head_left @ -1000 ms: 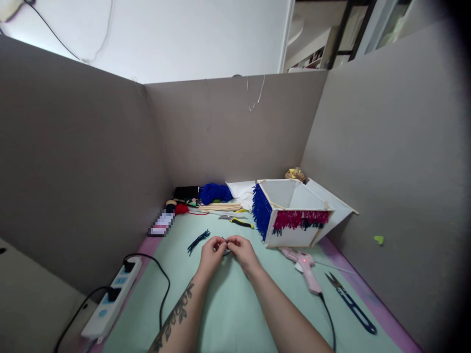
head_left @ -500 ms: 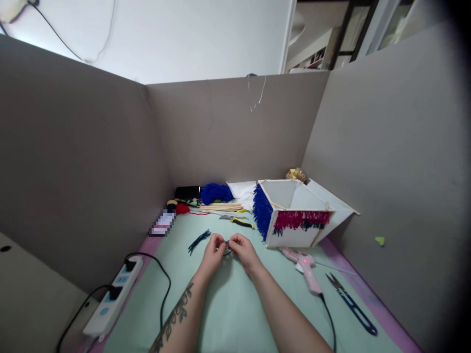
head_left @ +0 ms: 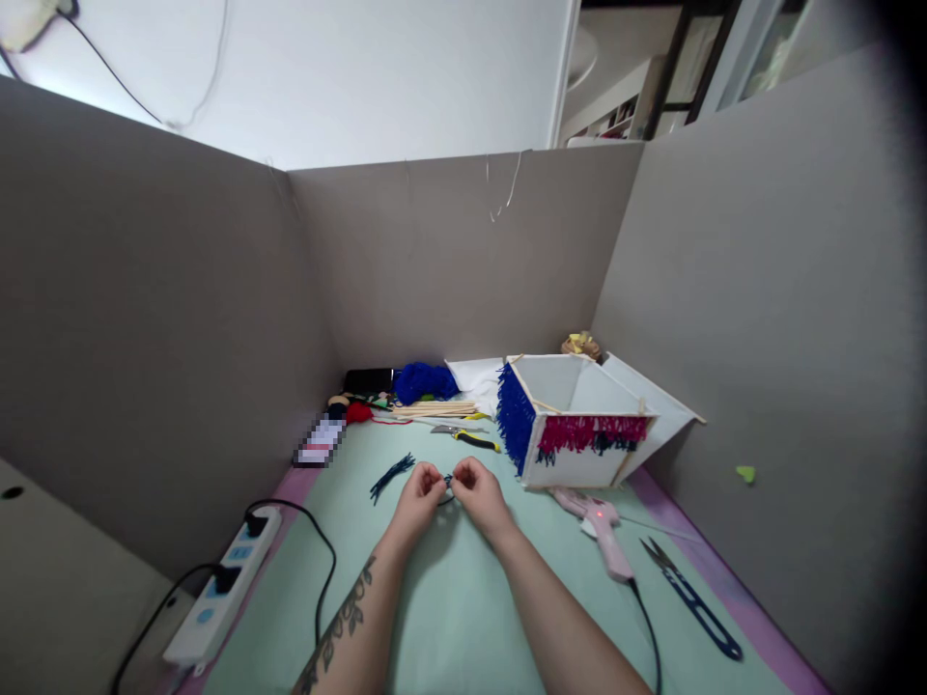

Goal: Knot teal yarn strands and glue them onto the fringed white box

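Over the middle of the pale green mat, my left hand point(head_left: 420, 497) and my right hand point(head_left: 478, 497) meet, both closed in a fingertip pinch. Between them runs dark blue yarn point(head_left: 448, 481), with a thin curve of it hanging just below the fingers. The fingertips partly hide how the yarn is looped. Left of my left hand lies a small bundle of cut dark blue yarn strands point(head_left: 391, 478). To the right stands a white board box point(head_left: 579, 471) with blue yarn fringe point(head_left: 514, 415) on one side and crimson fringe point(head_left: 590, 432) with some dark strands across the front.
A pink glue gun point(head_left: 606, 541) with its light on lies right of my hands, beside dark blue snips point(head_left: 691, 598). Yellow-black pliers point(head_left: 474, 440), wooden sticks point(head_left: 435, 409) and blue yarn point(head_left: 426, 382) lie behind. A power strip point(head_left: 224, 589) is at left. Grey panels enclose three sides.
Both hands stay in nearly the same place, still pinching. The hanging curve of yarn below the fingers has shifted slightly. Everything else on the mat stays put.
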{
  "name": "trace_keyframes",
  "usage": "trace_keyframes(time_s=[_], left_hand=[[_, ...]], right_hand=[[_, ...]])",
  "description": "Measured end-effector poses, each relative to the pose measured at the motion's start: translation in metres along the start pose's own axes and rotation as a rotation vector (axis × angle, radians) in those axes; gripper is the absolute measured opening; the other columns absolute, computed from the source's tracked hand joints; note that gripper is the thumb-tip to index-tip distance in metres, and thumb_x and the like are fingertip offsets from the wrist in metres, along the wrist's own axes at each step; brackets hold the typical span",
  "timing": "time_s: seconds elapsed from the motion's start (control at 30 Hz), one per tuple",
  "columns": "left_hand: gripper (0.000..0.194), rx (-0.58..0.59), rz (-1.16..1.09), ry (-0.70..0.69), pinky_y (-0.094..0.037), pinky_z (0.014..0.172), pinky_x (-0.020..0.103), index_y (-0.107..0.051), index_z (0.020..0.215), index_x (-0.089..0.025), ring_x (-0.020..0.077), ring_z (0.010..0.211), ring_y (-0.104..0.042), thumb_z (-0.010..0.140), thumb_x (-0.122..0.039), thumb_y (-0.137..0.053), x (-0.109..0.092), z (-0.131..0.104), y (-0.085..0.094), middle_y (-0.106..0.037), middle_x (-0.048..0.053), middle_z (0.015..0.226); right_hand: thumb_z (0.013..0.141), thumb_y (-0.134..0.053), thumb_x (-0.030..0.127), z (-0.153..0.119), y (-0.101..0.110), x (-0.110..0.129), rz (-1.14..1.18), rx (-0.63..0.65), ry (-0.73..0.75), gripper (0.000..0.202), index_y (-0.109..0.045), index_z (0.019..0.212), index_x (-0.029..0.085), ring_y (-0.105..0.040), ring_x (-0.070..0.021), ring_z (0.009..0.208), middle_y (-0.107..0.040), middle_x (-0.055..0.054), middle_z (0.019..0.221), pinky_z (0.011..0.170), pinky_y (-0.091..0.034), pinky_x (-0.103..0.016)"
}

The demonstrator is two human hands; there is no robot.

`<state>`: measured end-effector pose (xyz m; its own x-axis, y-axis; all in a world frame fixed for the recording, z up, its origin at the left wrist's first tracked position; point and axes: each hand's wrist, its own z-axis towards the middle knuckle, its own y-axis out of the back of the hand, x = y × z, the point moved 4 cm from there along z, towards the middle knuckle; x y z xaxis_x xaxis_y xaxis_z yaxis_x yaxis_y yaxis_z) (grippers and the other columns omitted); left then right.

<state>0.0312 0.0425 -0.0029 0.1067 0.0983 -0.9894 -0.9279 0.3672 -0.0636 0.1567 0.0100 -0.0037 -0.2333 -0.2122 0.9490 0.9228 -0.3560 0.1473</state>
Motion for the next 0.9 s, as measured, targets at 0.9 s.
trace_keyframes(time_s=[0.9], left_hand=[[0.025,-0.036,0.060,0.022,-0.037,0.051,0.021,-0.053,0.075,-0.017,0.0095,0.051,-0.048,0.071,-0.040,-0.061,0.0025,0.0012,0.0014,-0.057,-0.002,0.061]], right_hand=[[0.075,-0.051,0.021,-0.0068,-0.0042,0.0111,-0.098,-0.017,0.123,0.008,-0.056,0.068,0.021,-0.052,-0.0165,0.067,-0.057,-0.001,0.068,0.063,-0.039,-0.026]])
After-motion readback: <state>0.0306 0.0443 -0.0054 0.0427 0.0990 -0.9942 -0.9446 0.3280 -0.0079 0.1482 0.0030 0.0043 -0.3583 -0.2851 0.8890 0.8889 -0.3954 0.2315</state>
